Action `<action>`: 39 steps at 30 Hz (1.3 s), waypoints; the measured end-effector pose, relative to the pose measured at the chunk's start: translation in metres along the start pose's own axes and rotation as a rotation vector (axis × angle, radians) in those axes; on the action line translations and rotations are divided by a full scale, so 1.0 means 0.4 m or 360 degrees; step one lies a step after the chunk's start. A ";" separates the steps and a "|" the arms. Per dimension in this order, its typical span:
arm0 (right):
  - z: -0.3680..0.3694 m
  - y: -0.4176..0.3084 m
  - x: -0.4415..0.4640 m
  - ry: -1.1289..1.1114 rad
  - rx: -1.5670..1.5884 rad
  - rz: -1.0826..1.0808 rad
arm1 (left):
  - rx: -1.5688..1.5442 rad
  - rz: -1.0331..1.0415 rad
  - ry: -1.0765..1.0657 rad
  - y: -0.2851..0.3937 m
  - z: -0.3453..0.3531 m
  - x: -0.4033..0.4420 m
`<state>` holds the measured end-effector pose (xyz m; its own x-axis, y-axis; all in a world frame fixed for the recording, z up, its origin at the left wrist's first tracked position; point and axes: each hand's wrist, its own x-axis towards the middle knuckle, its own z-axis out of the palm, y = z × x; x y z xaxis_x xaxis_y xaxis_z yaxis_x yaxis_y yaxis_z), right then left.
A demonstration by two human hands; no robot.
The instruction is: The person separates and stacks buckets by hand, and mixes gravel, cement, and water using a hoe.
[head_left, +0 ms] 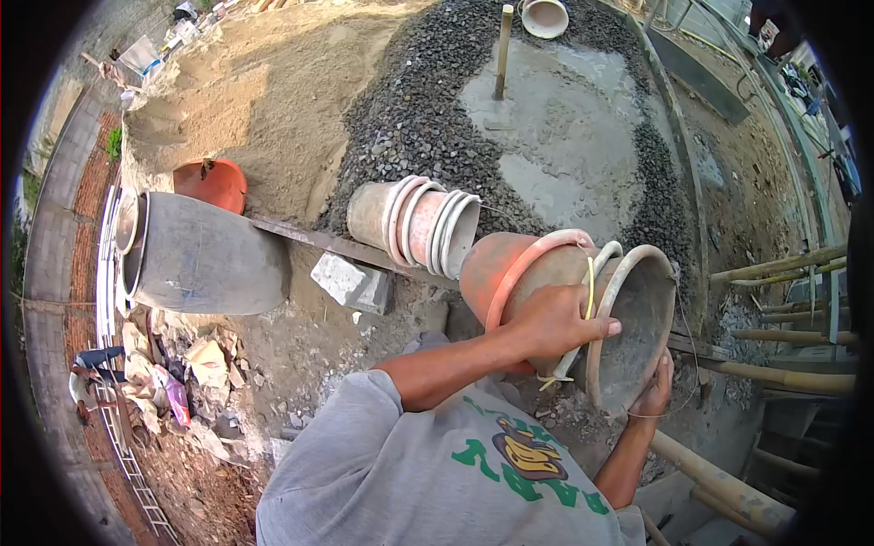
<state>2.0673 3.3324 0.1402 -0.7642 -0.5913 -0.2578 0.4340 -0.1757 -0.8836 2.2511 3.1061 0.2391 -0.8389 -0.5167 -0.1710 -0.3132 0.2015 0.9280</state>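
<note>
A stack of nested buckets [628, 337] lies tilted in front of me, its open mouth toward the right. My left hand [560, 323] is wrapped over the stack near the rims, by a yellow tie. Under the lower edge of the outermost rim, my right hand [654, 391] grips the stack; its fingers are partly hidden. A second stack of nested buckets [419, 223] lies on its side just beyond, beside the gravel. A thin wire handle hangs from the held stack.
Sand [264, 82], dark gravel [401, 136] and wet cement [564, 118] with an upright stick [503, 55] lie ahead. A large grey drum [205, 255], an orange basin [214, 185] and a concrete block [350, 282] stand left. Bamboo poles [774, 375] cross at right.
</note>
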 end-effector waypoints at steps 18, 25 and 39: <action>0.798 0.483 0.578 0.0036 -0.0763 0.0787 | -0.0369 -0.0022 0.1017 -0.200 -0.954 0.278; 0.349 0.701 0.229 -0.0404 -0.2062 0.0892 | 0.0345 -0.0906 0.1132 -0.979 -0.845 0.406; 0.044 0.641 0.112 0.0268 -0.1663 0.1175 | -0.0882 -0.0924 0.1682 -1.205 -0.954 0.247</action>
<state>2.1527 3.2468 -0.0910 -0.5881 -0.1648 -0.7918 0.2582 0.8895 -0.3769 2.4889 2.6404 -0.0989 0.1807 -0.8570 -0.4825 -0.0727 -0.5009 0.8625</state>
